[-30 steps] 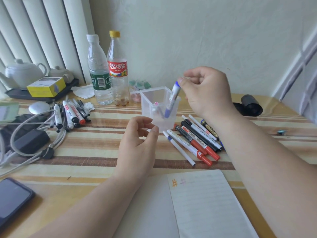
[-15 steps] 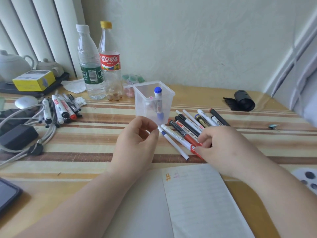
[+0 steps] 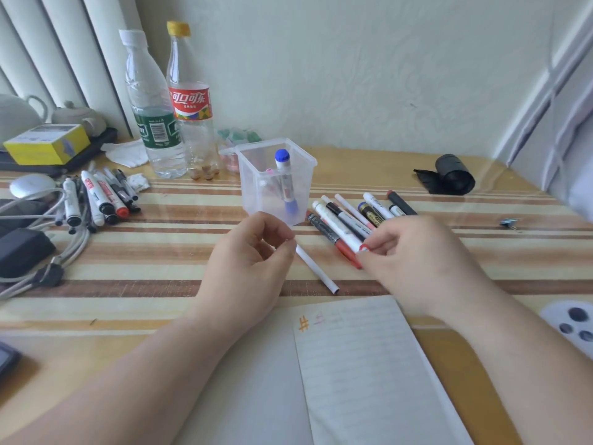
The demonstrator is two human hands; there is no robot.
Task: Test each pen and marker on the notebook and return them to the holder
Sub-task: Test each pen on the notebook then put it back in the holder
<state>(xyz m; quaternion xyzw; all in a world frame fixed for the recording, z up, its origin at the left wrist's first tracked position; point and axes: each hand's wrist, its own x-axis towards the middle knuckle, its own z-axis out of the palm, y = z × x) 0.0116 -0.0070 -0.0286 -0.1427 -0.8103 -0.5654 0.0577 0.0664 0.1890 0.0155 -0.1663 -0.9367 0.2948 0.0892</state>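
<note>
A clear plastic holder [image 3: 256, 155] stands mid-table with a blue-capped pen [image 3: 284, 178] and a pink one inside. To its right lies a row of several pens and markers [image 3: 356, 216]. My right hand [image 3: 414, 258] rests on that row, fingertips pinched on the red end of a white marker [image 3: 337, 224]. My left hand [image 3: 250, 271] hovers in front of the holder, fingers loosely curled, holding nothing. A thin white pen [image 3: 316, 268] lies between my hands. The open notebook [image 3: 362, 364] lies near me with small orange and pink marks at the top of its page.
A second pile of markers [image 3: 96, 197] lies at the left beside cables and a black adapter [image 3: 22, 252]. Two plastic bottles [image 3: 170, 101] stand behind the holder. A yellow box [image 3: 48, 144] and teapots sit far left. A black roll [image 3: 454, 175] lies at the right.
My right hand dropped the blue-capped pen into the holder, then came down onto the row of pens and closed its fingertips on the white marker with the red end. My left hand stayed put.
</note>
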